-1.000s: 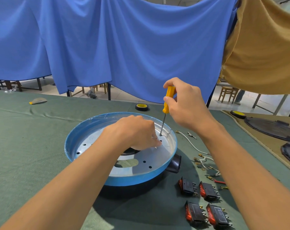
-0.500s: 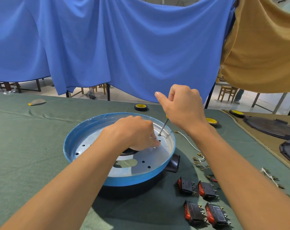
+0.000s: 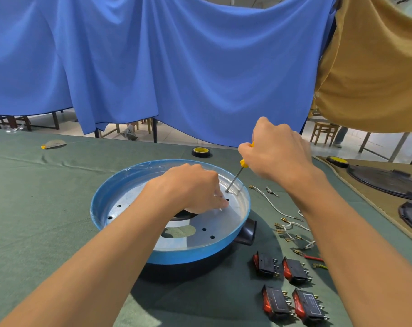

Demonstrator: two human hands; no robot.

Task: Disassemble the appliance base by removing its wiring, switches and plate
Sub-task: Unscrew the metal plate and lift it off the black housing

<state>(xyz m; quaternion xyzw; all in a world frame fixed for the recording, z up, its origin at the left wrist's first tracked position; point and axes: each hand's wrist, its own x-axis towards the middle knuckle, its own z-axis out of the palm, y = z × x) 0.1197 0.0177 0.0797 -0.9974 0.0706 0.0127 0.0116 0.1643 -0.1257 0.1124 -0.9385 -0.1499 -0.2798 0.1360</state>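
Note:
The round blue appliance base (image 3: 120, 185) lies on the green cloth with its silver perforated plate (image 3: 200, 234) facing up. My left hand (image 3: 190, 187) rests inside it with curled fingers, its fingertips on the plate near a hole. My right hand (image 3: 278, 152) grips a yellow-handled screwdriver (image 3: 235, 175), whose tip stands on the plate's far right edge. Several black and red rocker switches (image 3: 292, 289) lie to the right of the base, with loose white and red wires (image 3: 287, 225) behind them.
A black and yellow tape roll (image 3: 201, 152) lies behind the base. A second roll (image 3: 337, 161) and dark round covers (image 3: 386, 178) sit on a tan mat at the right. Blue and tan cloths hang across the back. A small grey piece (image 3: 52, 144) lies far left.
My right hand has twisted round the screwdriver, hiding most of the yellow handle, and the shaft now leans more. My left hand has stayed on the plate.

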